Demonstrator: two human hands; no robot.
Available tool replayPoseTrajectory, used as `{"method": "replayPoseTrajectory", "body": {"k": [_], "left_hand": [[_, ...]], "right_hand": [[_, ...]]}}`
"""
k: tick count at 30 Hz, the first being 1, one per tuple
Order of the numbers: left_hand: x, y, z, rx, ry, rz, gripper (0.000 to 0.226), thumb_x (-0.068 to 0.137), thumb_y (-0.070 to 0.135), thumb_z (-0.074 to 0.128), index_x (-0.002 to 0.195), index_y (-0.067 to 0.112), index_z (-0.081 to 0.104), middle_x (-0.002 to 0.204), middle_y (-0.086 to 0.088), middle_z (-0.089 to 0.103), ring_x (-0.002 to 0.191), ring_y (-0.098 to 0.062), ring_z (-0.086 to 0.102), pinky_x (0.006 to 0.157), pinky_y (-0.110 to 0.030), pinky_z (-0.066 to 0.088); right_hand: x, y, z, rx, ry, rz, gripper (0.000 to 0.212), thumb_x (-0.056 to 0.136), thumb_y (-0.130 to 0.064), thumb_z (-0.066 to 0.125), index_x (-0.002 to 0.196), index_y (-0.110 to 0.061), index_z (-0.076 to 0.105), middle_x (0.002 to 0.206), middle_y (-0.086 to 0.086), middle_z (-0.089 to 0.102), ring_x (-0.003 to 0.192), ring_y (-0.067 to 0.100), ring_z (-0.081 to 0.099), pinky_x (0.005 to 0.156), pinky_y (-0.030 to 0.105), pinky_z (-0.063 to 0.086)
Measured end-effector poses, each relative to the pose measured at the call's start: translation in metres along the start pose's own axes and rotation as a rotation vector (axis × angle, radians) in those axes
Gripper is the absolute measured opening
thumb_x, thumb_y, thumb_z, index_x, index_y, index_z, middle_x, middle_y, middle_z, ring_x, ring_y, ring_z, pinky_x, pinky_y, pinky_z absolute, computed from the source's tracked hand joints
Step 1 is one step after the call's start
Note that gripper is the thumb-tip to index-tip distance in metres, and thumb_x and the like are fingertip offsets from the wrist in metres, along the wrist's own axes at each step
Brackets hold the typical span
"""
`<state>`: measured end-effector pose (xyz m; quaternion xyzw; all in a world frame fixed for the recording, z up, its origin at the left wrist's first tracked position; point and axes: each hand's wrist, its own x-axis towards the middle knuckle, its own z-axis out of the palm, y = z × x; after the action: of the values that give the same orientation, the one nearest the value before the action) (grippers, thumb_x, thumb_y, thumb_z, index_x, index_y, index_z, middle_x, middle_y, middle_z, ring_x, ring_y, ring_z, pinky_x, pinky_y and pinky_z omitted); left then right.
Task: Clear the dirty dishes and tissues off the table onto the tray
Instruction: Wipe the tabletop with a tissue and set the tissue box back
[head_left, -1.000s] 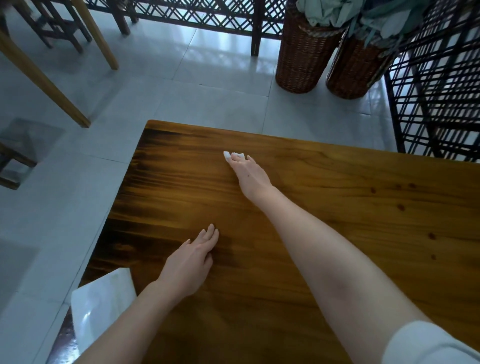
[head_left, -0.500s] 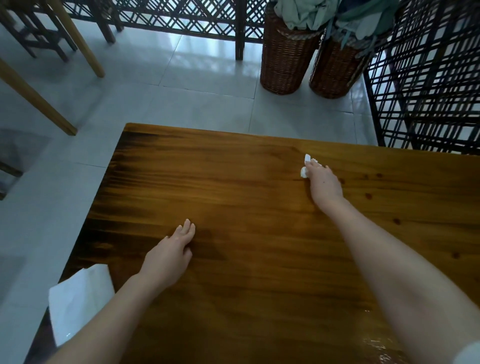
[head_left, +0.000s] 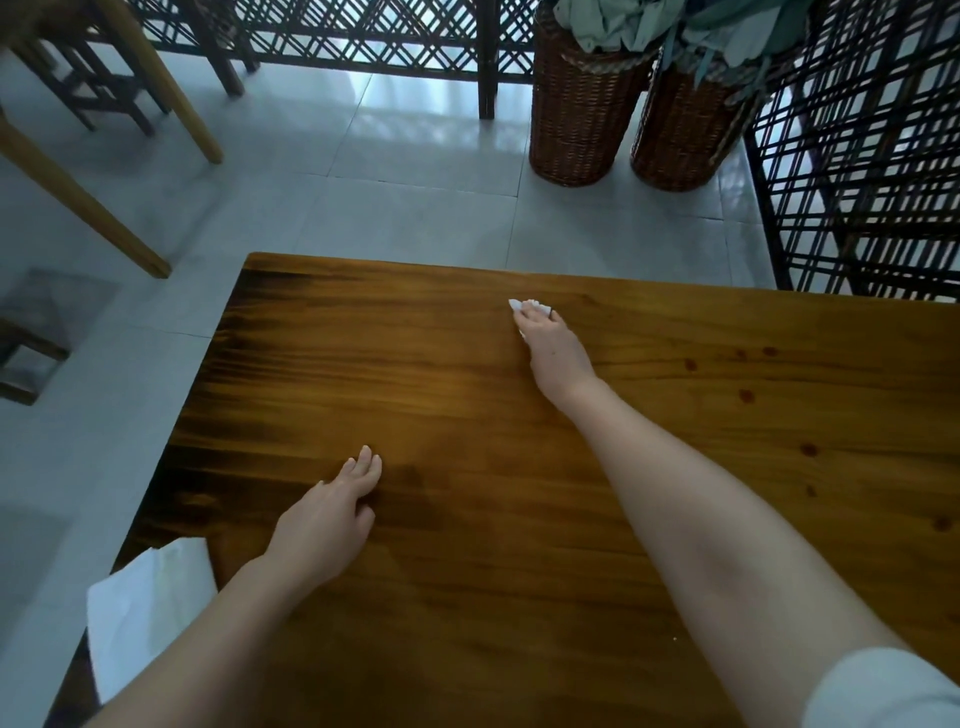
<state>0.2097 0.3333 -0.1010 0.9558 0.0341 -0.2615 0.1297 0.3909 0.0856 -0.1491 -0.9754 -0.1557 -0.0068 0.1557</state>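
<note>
right hand (head_left: 553, 353) gripping wadded tissue (head_left: 519, 305) near bench (head_left: 727, 467) far edge, sliding back left since 0.5 s ago: wiping, not carrying yet | left hand (head_left: 332, 514) lying open, flat on bench near side | flat tissue (head_left: 145, 613) sitting at bench near-left corner | tray not showing; both tissues waiting

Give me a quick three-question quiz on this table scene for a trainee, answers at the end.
1. True or false: the left hand rests open on the table, holding nothing.
2. What does the right hand grip against the tabletop? A) small white tissue B) spoon C) cup
3. Fill in: a larger white tissue lies at the table's near-____ corner.
Key: 1 true; 2 A; 3 left.
</note>
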Motion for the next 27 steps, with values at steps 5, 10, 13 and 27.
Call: {"method": "replayPoseTrajectory", "body": {"k": [5,10,13,27], "left_hand": [[0.0,0.003,-0.001,0.054,-0.015,-0.024,0.058,0.101,0.021,0.039,0.152,0.026,0.012,0.159,0.01,0.004,0.145,-0.012,0.017,0.113,-0.032,0.027],[0.002,0.008,-0.003,0.069,-0.023,-0.059,0.06,0.099,0.021,0.045,0.151,0.028,0.015,0.159,0.009,0.007,0.144,-0.015,0.021,0.107,-0.032,0.037],[0.003,0.009,-0.001,0.077,-0.013,-0.089,0.063,0.098,0.022,0.048,0.151,0.029,0.016,0.159,0.01,0.008,0.143,-0.015,0.026,0.104,-0.034,0.042],[0.006,0.003,0.009,0.073,0.068,-0.098,0.064,0.095,0.022,0.052,0.15,0.03,0.019,0.158,0.011,0.012,0.14,-0.015,0.032,0.097,-0.032,0.047]], "right_hand": [[-0.013,0.016,-0.008,-0.073,-0.006,0.017,0.059,0.093,0.011,0.042,0.147,-0.004,0.025,0.154,0.011,0.026,0.142,0.02,0.025,0.116,0.029,0.012],[-0.054,0.072,-0.029,-0.126,0.018,0.175,0.07,0.086,0.016,0.049,0.148,-0.007,0.024,0.154,0.009,0.028,0.141,0.019,0.027,0.116,0.03,0.014],[-0.083,0.11,-0.042,-0.157,0.013,0.267,0.068,0.087,0.013,0.05,0.147,-0.009,0.026,0.154,0.008,0.029,0.141,0.018,0.026,0.115,0.03,0.012],[-0.105,0.164,-0.056,-0.024,0.106,0.512,0.031,0.09,0.004,0.052,0.113,-0.013,0.065,0.118,0.016,0.064,0.124,0.03,0.051,0.098,0.043,0.048]]}}
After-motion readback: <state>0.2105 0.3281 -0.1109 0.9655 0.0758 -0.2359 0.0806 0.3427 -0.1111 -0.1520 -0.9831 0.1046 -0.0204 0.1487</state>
